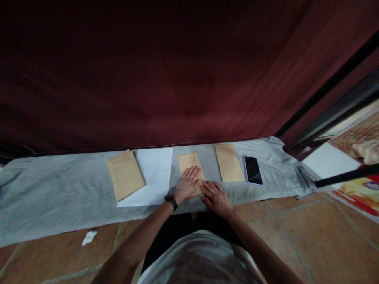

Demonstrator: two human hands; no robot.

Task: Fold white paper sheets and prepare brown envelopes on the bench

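My left hand (187,183) lies flat with fingers stretched out on a brown envelope (188,161) in the middle of a grey cloth (59,193). A black band sits on that wrist. My right hand (215,196) rests flat beside it, fingers together, touching the envelope's near right edge. A second brown envelope (228,162) lies to the right. To the left, a third brown envelope (124,174) overlaps a white sheet of paper (154,173).
A black phone (253,170) in a pale case lies right of the envelopes. A dark red curtain (166,71) hangs behind the cloth. Brown tiled floor (310,236) lies in front, with a white paper scrap (89,237). Dark bars and colourful printed material are at the right.
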